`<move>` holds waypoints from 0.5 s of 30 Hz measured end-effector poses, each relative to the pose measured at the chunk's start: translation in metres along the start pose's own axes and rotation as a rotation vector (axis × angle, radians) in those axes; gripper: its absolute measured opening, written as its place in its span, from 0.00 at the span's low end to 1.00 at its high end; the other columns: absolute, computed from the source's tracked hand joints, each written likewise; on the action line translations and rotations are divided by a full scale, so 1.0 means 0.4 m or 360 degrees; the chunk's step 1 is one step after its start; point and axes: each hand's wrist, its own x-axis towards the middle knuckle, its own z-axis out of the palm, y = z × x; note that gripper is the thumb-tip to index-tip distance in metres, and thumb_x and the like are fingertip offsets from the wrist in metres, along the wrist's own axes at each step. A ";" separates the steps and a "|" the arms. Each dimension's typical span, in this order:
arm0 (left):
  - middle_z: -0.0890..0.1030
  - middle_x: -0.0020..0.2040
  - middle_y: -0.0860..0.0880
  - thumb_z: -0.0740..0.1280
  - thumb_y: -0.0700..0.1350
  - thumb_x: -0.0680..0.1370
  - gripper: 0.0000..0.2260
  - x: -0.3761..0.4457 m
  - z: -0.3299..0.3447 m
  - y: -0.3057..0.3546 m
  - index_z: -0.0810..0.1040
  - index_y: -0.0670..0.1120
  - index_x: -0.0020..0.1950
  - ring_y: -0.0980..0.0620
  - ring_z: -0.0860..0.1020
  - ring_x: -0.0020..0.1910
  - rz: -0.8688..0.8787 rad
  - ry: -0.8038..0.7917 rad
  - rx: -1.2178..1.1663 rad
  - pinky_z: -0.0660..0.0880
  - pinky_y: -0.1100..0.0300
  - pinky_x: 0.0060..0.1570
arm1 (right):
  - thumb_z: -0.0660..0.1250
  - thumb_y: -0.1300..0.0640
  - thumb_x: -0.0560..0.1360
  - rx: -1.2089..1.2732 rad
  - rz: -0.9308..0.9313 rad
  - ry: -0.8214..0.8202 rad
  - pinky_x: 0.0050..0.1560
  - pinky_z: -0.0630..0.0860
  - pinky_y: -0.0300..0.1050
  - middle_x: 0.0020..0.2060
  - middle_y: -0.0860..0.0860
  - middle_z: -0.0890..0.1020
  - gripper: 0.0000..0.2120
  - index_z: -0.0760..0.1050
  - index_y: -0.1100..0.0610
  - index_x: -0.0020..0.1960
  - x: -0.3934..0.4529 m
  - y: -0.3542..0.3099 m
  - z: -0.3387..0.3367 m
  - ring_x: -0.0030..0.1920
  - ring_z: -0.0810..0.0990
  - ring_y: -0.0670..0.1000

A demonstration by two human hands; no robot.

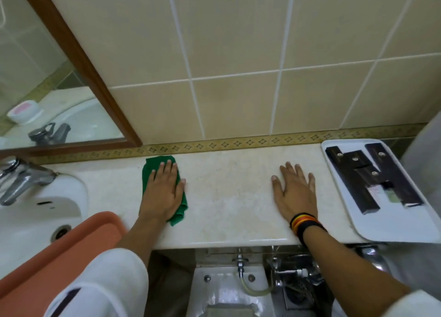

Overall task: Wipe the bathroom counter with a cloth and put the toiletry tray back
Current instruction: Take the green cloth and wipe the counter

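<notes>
Far left we log a white sink (35, 211); our left hand (162, 192), fingers flat, presses the green cloth (152, 166) on the worktop (226, 197). Our right hand (294, 192) lies spread and empty. Far right: white toiletry tray (381, 223) overhanging the near edge.

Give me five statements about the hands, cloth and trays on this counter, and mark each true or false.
1. The left hand presses flat on the green cloth. True.
2. The right hand holds a sponge. False: it lies empty on the counter.
3. The white tray carries dark boxes. True.
4. The white tray sits in the sink. False: it rests at the counter's right end.
5. An orange tray lies over the sink's near edge. True.
</notes>
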 end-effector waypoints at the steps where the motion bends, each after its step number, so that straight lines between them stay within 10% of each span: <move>1: 0.53 0.86 0.47 0.46 0.56 0.87 0.28 -0.021 -0.009 0.036 0.52 0.45 0.85 0.49 0.49 0.85 0.0028 0.0040 -0.0062 0.47 0.48 0.84 | 0.49 0.39 0.82 0.0021 0.0000 -0.0014 0.81 0.45 0.59 0.79 0.49 0.65 0.29 0.67 0.52 0.77 -0.001 -0.003 -0.009 0.81 0.57 0.52; 4: 0.51 0.86 0.50 0.47 0.58 0.87 0.28 -0.101 -0.024 0.170 0.50 0.49 0.85 0.53 0.47 0.85 0.0126 0.0105 -0.0345 0.45 0.52 0.84 | 0.54 0.43 0.84 0.0310 -0.0001 -0.0045 0.81 0.46 0.55 0.78 0.51 0.68 0.25 0.72 0.53 0.74 -0.031 -0.016 -0.054 0.80 0.60 0.51; 8: 0.49 0.86 0.52 0.48 0.58 0.87 0.29 -0.158 -0.028 0.302 0.49 0.50 0.86 0.55 0.45 0.85 0.0288 0.0067 -0.0396 0.42 0.57 0.83 | 0.65 0.48 0.81 0.0812 0.0168 0.0382 0.67 0.74 0.51 0.63 0.49 0.81 0.14 0.79 0.50 0.63 -0.153 -0.018 -0.146 0.64 0.77 0.52; 11: 0.52 0.86 0.51 0.50 0.57 0.87 0.28 -0.165 -0.024 0.354 0.51 0.48 0.86 0.54 0.48 0.85 0.0286 0.0015 -0.0445 0.43 0.57 0.83 | 0.73 0.51 0.76 0.1172 0.0824 0.0967 0.47 0.79 0.46 0.53 0.48 0.77 0.13 0.77 0.52 0.58 -0.253 0.057 -0.205 0.50 0.80 0.53; 15: 0.55 0.86 0.50 0.50 0.56 0.87 0.28 -0.158 -0.027 0.451 0.53 0.48 0.85 0.53 0.51 0.85 0.0291 0.0018 -0.0554 0.47 0.55 0.84 | 0.79 0.58 0.70 0.1641 0.1536 0.1044 0.51 0.76 0.46 0.51 0.57 0.83 0.20 0.75 0.64 0.57 -0.289 0.175 -0.258 0.47 0.82 0.56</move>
